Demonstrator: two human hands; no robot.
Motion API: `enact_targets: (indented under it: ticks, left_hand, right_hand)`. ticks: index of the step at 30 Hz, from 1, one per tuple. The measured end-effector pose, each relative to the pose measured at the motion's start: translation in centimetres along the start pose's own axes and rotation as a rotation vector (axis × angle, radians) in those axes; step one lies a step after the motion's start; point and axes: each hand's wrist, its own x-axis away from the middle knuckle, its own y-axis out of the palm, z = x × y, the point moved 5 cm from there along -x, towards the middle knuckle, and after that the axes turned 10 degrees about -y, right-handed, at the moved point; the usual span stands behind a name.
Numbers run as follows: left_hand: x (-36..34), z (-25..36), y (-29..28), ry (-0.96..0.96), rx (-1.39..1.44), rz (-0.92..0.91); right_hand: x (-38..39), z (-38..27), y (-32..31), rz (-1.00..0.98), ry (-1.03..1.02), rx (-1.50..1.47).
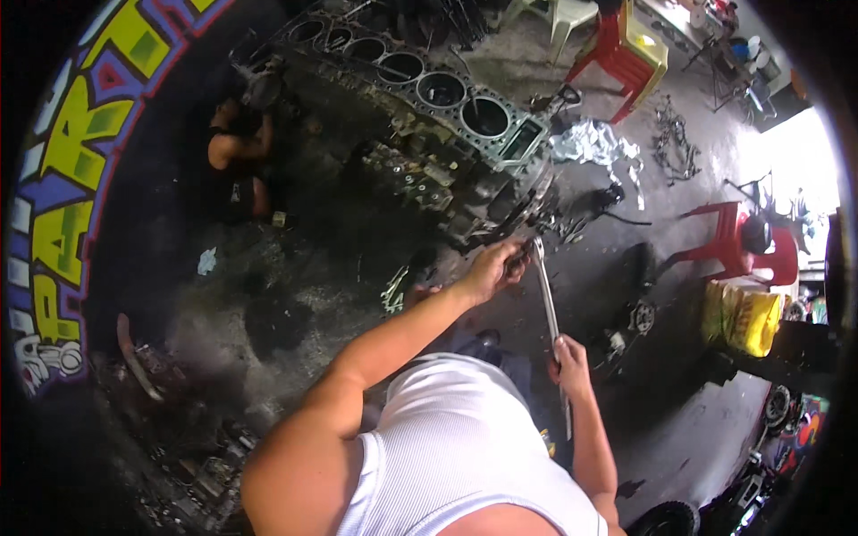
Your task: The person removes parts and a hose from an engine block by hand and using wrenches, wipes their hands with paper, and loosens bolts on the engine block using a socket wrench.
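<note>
A long metal socket wrench (547,295) slants across the space in front of me, its head up by the engine. My right hand (570,362) is closed around its handle, lower down. At the head end my left hand (494,271) has its fingers curled round a dark piece that looks like a socket; the fingers partly hide it. Just beyond the hands stands a large engine block (438,179), dirty and dark, with a row of several open round cylinder bores along its top face. The wrench head appears close to the block's near end; contact cannot be made out.
Another person (234,156) crouches at the left of the block. Several wrenches (393,290) lie on the floor left of my arm. Crumpled silvery sheeting (594,145), red chairs (728,241) and a yellow sack (751,320) are on the right. A bent pipe (136,357) lies far left.
</note>
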Motion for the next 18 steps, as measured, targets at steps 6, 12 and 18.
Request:
enact_targets:
  ticks: [6,12,18]
  left_hand:
    - [0.0,9.3,-8.7,-0.119,-0.228,0.194]
    - [-2.7,19.4,-19.0,0.104,-0.802,0.111]
    - [-10.6,25.6,-24.0,-0.136,-1.009,0.139]
  right_hand:
    - [-7.6,-1.0,7.9,-0.050,0.089,0.148]
    - [-13.3,-6.5,16.5,-0.238,-0.082,0.361]
    - [-15.1,-4.5,13.6,0.019,-0.089,0.633]
